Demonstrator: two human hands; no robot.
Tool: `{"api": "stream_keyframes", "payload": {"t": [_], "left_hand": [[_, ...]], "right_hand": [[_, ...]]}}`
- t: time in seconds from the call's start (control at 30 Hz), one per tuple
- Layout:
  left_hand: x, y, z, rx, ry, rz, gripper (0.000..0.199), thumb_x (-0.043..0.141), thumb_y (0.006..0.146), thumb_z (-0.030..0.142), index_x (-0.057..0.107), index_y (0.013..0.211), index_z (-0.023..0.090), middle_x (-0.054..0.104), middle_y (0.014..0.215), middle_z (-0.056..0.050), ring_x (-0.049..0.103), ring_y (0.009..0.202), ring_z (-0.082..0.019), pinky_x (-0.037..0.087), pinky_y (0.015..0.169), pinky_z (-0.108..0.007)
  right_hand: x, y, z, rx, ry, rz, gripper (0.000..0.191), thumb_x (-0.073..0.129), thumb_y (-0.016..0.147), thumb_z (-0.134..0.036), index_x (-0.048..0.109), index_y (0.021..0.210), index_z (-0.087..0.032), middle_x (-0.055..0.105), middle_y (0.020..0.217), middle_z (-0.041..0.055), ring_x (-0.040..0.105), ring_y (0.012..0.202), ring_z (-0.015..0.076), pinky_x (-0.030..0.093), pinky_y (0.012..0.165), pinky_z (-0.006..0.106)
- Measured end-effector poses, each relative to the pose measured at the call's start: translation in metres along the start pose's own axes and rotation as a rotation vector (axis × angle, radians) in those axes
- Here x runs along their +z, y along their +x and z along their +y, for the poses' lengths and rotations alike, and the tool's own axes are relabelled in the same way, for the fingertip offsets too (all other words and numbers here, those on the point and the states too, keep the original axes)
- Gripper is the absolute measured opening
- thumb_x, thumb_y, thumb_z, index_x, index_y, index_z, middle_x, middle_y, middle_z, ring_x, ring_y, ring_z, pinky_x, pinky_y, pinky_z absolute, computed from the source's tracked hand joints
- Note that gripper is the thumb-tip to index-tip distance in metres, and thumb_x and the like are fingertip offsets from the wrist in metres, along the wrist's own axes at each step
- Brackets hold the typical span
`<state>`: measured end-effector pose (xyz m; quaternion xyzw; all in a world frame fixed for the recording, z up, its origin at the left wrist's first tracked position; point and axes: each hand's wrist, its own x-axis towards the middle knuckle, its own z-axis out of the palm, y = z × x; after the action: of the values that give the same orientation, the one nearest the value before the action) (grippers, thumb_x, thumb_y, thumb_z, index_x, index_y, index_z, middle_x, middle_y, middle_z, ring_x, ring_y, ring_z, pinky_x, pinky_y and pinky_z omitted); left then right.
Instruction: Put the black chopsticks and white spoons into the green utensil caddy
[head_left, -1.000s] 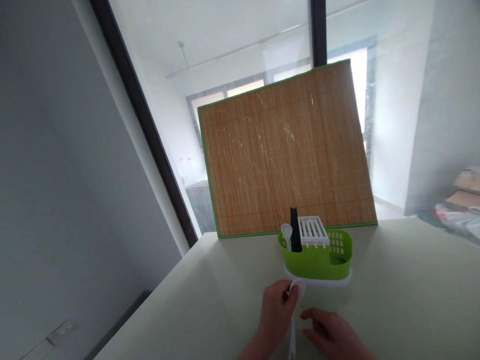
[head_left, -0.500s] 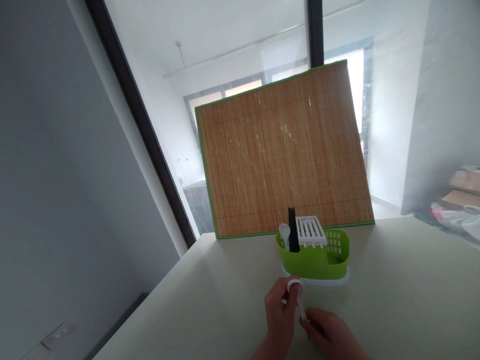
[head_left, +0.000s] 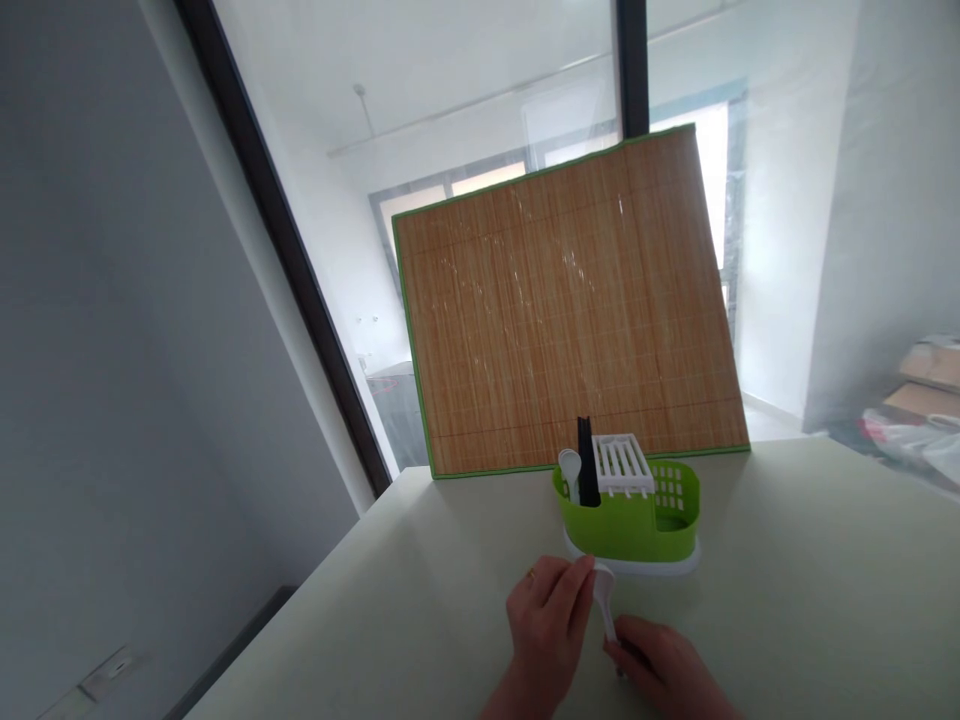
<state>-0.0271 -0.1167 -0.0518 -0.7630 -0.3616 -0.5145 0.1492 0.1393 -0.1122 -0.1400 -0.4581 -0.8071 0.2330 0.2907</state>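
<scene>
A plain grey wall (head_left: pixel 97 260) rises well to the left of both hands, and a large glass pane in a dark straight frame (head_left: pixel 285 240) stands far beyond them. In front of the glass, well past the fingertips, leans a brown rectangular slatted mat (head_left: pixel 562 320) edged in green. Under the hands spreads a smooth pale tabletop (head_left: pixel 420 590). Far off to the right of the right hand, brown cardboard boxes (head_left: pixel 930 368) sit near some crumpled clear plastic (head_left: pixel 911 440).

Between the hands is a white, round-bowled spoon (head_left: pixel 604 592), its bowl tilted up and away from the right hand. The right hand (head_left: pixel 660 655) is closed on the handle, fingers folded around it. The left hand (head_left: pixel 551 620), wearing a thin gold-coloured ring (head_left: pixel 531 574), has its fingers drawn together with the tips at the bowl's rim; whether they grip it, I cannot tell.

Just beyond the fingertips stands a bright green oval plastic caddy (head_left: pixel 626 530) on a white base tray (head_left: pixel 660 568). At its left end, nearer the left hand's side, are small white spoons (head_left: pixel 570 466) and straight black sticks (head_left: pixel 587 470); a white slatted rack (head_left: pixel 621 462) tops its middle.
</scene>
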Motion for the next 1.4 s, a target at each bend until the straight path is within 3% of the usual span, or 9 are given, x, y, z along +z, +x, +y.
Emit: {"api": "stream_keyframes", "payload": {"t": [0.13,0.23,0.33,0.43,0.5,0.6,0.8,0.93,1.4], "left_hand": [[-0.004,0.009,0.002,0.211,0.135,-0.027,0.026,0.06,0.079,0.01,0.061,0.104,0.015,0.062,0.069,-0.002,0.055,0.061,-0.012,0.042,0.055,-0.023],[-0.013,0.028,0.0,0.257,0.142,-0.001,0.025,0.06,0.079,0.01,0.061,0.104,0.014,0.064,0.07,-0.002,0.055,0.06,-0.011,0.042,0.054,-0.022],[-0.026,0.064,-0.011,0.249,0.161,0.12,0.026,0.06,0.08,0.012,0.062,0.105,0.016,0.068,0.078,-0.004,0.059,0.066,-0.011,0.045,0.06,-0.022],[-0.033,0.105,-0.029,0.271,0.247,0.28,0.024,0.062,0.079,0.016,0.063,0.103,0.018,0.07,0.083,-0.004,0.061,0.069,-0.011,0.046,0.063,-0.022],[-0.031,0.127,-0.042,0.296,0.316,0.351,0.021,0.062,0.08,0.018,0.065,0.101,0.018,0.07,0.081,-0.003,0.062,0.068,-0.011,0.045,0.062,-0.022],[-0.015,0.144,-0.06,0.32,0.406,0.361,0.016,0.06,0.082,0.022,0.066,0.096,0.018,0.07,0.076,-0.003,0.062,0.065,-0.012,0.042,0.059,-0.023],[0.029,0.128,-0.085,0.315,0.44,0.198,0.017,0.053,0.086,0.024,0.066,0.095,0.019,0.069,0.072,-0.002,0.06,0.063,-0.011,0.038,0.056,-0.024],[0.048,0.112,-0.094,0.292,0.43,0.129,0.016,0.052,0.086,0.024,0.066,0.093,0.02,0.067,0.071,-0.001,0.059,0.063,-0.011,0.037,0.057,-0.024],[0.071,0.1,-0.103,0.188,0.465,-0.076,0.024,0.044,0.09,0.029,0.067,0.088,0.021,0.063,0.068,-0.001,0.053,0.056,-0.009,0.032,0.051,-0.021]], "right_hand": [[-0.001,-0.001,-0.001,0.008,-0.018,0.006,0.03,0.037,0.091,-0.039,0.054,0.073,-0.022,0.065,0.07,-0.0001,0.057,0.063,0.0149,0.038,0.059,0.023],[-0.002,-0.002,-0.002,0.009,-0.019,0.005,0.021,0.039,0.09,-0.036,0.055,0.093,-0.023,0.065,0.07,-0.0014,0.057,0.061,0.0144,0.039,0.058,0.023],[-0.002,-0.002,-0.001,0.012,-0.019,0.009,0.028,0.041,0.088,-0.034,0.049,0.113,-0.024,0.064,0.071,-0.0021,0.059,0.062,0.0144,0.04,0.06,0.024],[-0.001,-0.002,0.001,0.023,-0.035,0.009,0.031,0.041,0.088,-0.033,0.048,0.117,-0.023,0.065,0.072,-0.0014,0.06,0.063,0.0149,0.041,0.061,0.025],[0.0,-0.001,0.002,0.024,-0.048,0.0,0.031,0.041,0.088,-0.032,0.05,0.116,-0.023,0.065,0.071,-0.0012,0.06,0.063,0.0152,0.041,0.06,0.025],[0.001,-0.001,0.002,0.019,-0.062,-0.003,0.03,0.041,0.087,-0.031,0.051,0.114,-0.023,0.065,0.07,-0.0012,0.06,0.062,0.0149,0.041,0.06,0.024],[0.0,0.001,0.0,0.026,-0.069,-0.026,0.029,0.043,0.085,-0.027,0.053,0.111,-0.023,0.067,0.072,0.0001,0.061,0.063,0.0155,0.041,0.06,0.024],[0.001,0.001,0.001,0.035,-0.067,-0.048,0.029,0.044,0.083,-0.025,0.054,0.111,-0.023,0.069,0.073,0.0009,0.063,0.065,0.0162,0.042,0.06,0.024],[-0.001,0.001,-0.003,0.069,-0.099,-0.079,0.028,0.046,0.081,-0.026,0.057,0.107,-0.027,0.07,0.074,-0.0004,0.064,0.065,0.0162,0.043,0.06,0.024]]}}
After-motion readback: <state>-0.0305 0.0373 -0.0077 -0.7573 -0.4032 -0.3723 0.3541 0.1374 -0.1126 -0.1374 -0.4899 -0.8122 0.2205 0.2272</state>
